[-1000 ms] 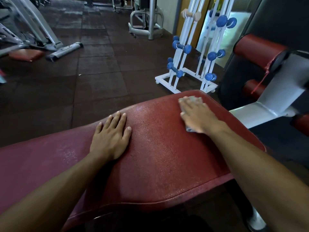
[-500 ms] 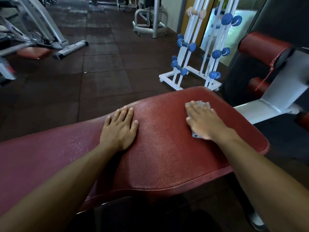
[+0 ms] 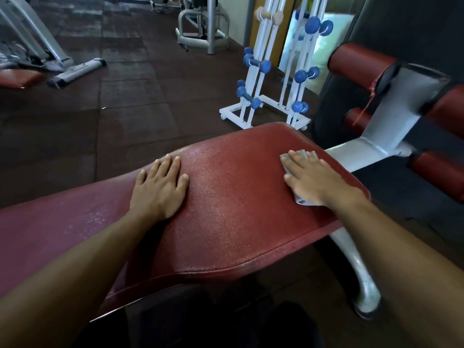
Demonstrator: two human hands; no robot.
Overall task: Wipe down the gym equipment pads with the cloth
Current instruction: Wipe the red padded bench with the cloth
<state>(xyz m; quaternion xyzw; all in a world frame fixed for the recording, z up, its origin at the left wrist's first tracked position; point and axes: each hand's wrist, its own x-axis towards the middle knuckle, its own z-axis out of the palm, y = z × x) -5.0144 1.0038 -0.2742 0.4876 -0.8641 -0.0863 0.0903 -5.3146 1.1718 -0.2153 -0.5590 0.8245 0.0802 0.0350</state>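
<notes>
A long dark-red bench pad runs across the view, its surface shiny with moisture. My right hand lies flat with straight fingers on a small grey cloth near the pad's right end; most of the cloth is hidden under the palm, with edges showing past the fingertips and by the wrist. My left hand rests flat on the pad's middle, fingers spread, holding nothing. Red roller pads sit on a grey frame at the right.
A white rack of blue dumbbells stands on the floor just beyond the pad. The grey bench frame and its curved leg are at the right. Other machines and a red pad stand farther back on the rubber-tiled floor.
My right hand with the cloth has slid slightly toward me along the pad's right end. My left hand stays pressed on the pad. The view has shifted a little.
</notes>
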